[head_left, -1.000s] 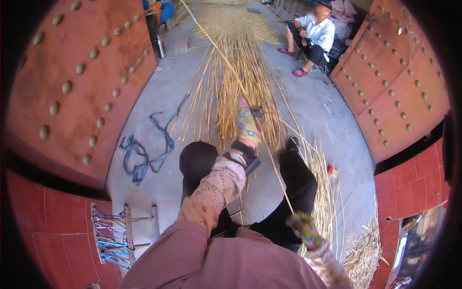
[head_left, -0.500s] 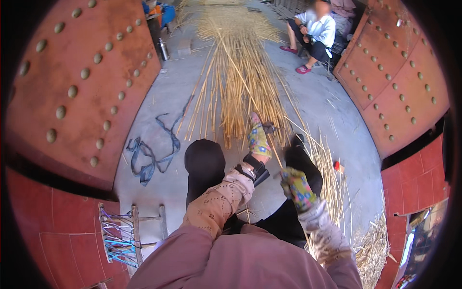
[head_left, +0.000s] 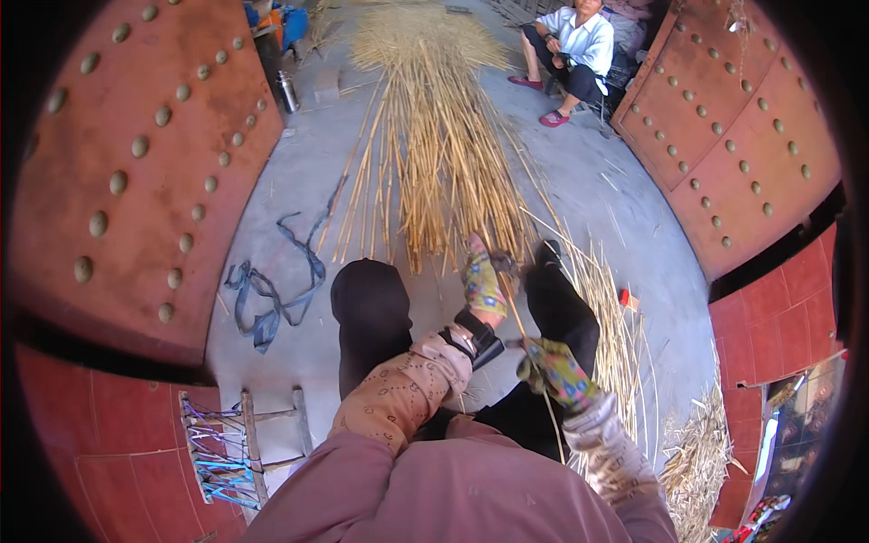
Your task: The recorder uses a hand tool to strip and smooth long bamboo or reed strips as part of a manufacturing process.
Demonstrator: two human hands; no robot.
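Observation:
My left hand [head_left: 485,282], in a green flowered glove, reaches forward past my knees toward the cut ends of a long pile of reed-like stalks [head_left: 453,172]. Its fingers are closed round a thin tan stalk [head_left: 520,319], with something dark brown at the fingertips that I cannot make out. Nearer to me, on the right, my right hand [head_left: 561,373] wears a matching glove and is closed on the same stalk. Below this hand, the stalk's end points down toward my lap. A short dark piece juts out by the right thumb; its kind is unclear.
Peeled pale stalks [head_left: 602,317] lie beside my right leg, near a heap of husks [head_left: 697,462]. Blue-grey strips [head_left: 267,294] lie on the left floor. A wooden stool [head_left: 246,443] stands lower left. Studded doors [head_left: 136,181] flank both sides. A person [head_left: 579,50] sits far right.
The stalk that stretched over the pile beyond my left hand no longer shows there; more of it hangs below my right hand. The whole view has shifted slightly.

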